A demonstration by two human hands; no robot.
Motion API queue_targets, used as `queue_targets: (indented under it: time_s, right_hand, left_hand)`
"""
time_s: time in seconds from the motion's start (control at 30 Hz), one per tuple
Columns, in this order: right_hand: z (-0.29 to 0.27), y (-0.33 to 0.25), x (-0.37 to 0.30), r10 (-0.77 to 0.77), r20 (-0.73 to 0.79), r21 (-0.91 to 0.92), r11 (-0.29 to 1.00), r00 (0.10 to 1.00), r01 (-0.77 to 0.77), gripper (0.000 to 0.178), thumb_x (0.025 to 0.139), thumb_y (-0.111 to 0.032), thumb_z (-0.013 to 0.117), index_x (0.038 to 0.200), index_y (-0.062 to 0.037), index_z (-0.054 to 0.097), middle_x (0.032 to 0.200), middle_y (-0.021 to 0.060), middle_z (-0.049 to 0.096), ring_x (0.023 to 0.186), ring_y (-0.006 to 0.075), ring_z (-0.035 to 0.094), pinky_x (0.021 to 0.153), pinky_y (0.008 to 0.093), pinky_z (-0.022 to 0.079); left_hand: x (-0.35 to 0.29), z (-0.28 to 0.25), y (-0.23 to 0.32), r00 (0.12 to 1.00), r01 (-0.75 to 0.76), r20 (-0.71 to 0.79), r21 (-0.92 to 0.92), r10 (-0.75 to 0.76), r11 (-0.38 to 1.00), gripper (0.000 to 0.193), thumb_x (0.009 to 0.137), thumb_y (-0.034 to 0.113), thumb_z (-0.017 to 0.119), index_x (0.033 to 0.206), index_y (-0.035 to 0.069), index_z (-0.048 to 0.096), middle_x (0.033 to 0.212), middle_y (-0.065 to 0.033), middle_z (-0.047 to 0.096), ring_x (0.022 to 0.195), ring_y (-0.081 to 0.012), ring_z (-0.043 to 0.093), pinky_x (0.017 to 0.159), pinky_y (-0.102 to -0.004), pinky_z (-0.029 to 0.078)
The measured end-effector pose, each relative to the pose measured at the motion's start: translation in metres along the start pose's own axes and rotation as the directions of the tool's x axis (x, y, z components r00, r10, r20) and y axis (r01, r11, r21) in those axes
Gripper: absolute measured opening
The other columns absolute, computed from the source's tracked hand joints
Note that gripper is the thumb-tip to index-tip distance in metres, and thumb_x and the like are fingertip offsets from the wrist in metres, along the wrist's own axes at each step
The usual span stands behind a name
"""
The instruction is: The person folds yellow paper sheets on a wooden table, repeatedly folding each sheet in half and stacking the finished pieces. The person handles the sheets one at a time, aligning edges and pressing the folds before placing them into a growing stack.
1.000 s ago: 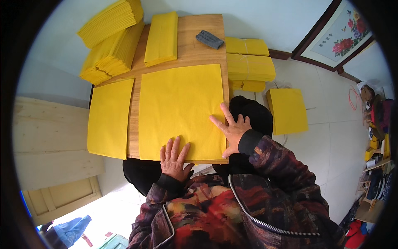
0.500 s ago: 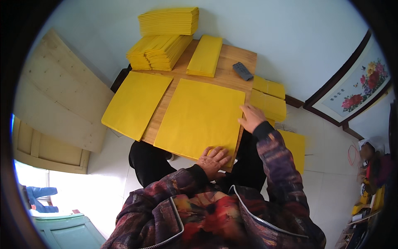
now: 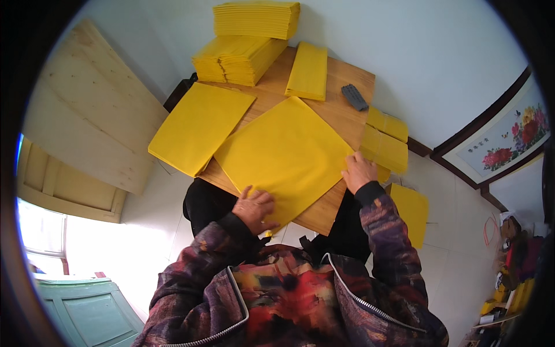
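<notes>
On the wooden table [image 3: 341, 75], both hands' grips lie flat, open, pressing the yellow sheet [image 3: 283, 153].

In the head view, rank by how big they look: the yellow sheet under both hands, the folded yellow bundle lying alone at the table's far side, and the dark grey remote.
1. Yellow sheet, clearly largest.
2. Folded yellow bundle.
3. Dark grey remote, smallest, though it lies farthest away.
</notes>
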State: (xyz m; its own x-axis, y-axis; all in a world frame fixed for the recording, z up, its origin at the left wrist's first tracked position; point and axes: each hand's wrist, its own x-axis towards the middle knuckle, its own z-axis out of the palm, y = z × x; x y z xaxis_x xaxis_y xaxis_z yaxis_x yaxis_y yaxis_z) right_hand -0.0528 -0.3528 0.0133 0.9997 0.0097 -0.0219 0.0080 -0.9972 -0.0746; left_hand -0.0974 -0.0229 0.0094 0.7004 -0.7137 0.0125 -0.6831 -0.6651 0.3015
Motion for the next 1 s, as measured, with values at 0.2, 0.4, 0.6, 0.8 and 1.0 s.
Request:
queue_targets:
  time_s: [0.2, 0.4, 0.6, 0.8, 1.0]
  right_hand:
    - [-0.019, -0.024, -0.065, -0.003, 0.092, 0.027, 1.0, 0.996, 0.0, 0.037, 0.078, -0.026, 0.072, 0.107, -0.0063, 0.06, 0.11, 0.0121, 0.054, 0.105, 0.0333, 0.053, 0.084, 0.0445, 0.041]
    - [-0.002, -0.011, -0.045, -0.056, -0.276, 0.289, 0.947, 0.96, 0.139, 0.041, 0.076, -0.016, 0.072, 0.112, -0.0035, 0.057, 0.117, 0.016, 0.053, 0.106, 0.0372, 0.053, 0.089, 0.0448, 0.044]
    - [0.042, 0.018, -0.048, 0.128, -0.067, 0.652, 0.757, 0.99, -0.054, 0.022, 0.079, 0.003, 0.06, 0.1, -0.0002, 0.057, 0.086, 0.0121, 0.058, 0.076, 0.0221, 0.059, 0.07, 0.0317, 0.048]
    - [0.061, 0.021, -0.099, 0.263, 0.081, 0.864, 0.462, 0.962, -0.199, 0.01, 0.078, 0.002, 0.059, 0.088, -0.0008, 0.058, 0.079, 0.0082, 0.056, 0.068, 0.0155, 0.057, 0.062, 0.028, 0.046]
    - [0.05, -0.001, -0.09, 0.17, 0.024, 0.873, 0.476, 0.985, -0.104, 0.016, 0.08, -0.001, 0.062, 0.096, 0.0001, 0.059, 0.093, 0.0067, 0.056, 0.068, 0.0124, 0.055, 0.062, 0.0246, 0.045]
  left_hand:
    - [-0.02, -0.017, -0.02, 0.993, 0.033, -0.111, -0.051, -0.038, 0.998, 0.036, 0.071, 0.035, 0.076, 0.091, 0.01, 0.06, 0.1, -0.0082, 0.057, 0.104, -0.03, 0.052, 0.097, -0.0455, 0.037]
    - [-0.018, -0.011, -0.016, 0.979, 0.111, -0.165, -0.056, -0.119, 0.992, 0.043, 0.073, 0.03, 0.074, 0.108, 0.01, 0.06, 0.116, -0.0106, 0.055, 0.11, -0.0318, 0.05, 0.094, -0.0426, 0.039]
    - [-0.015, -0.001, -0.012, 0.985, 0.129, -0.111, -0.033, -0.132, 0.991, 0.047, 0.073, 0.035, 0.074, 0.112, 0.013, 0.061, 0.128, -0.0081, 0.051, 0.119, -0.0298, 0.045, 0.103, -0.0432, 0.034]
    - [0.017, 0.008, -0.047, 0.994, 0.023, -0.106, -0.037, -0.027, 0.999, 0.043, 0.071, 0.036, 0.074, 0.107, 0.017, 0.061, 0.131, -0.0013, 0.051, 0.121, -0.0256, 0.046, 0.104, -0.0456, 0.033]
    - [0.038, -0.007, -0.073, 0.987, 0.13, -0.093, -0.001, -0.129, 0.992, 0.041, 0.074, 0.026, 0.072, 0.111, 0.012, 0.06, 0.136, -0.0092, 0.048, 0.126, -0.0319, 0.043, 0.106, -0.0482, 0.031]
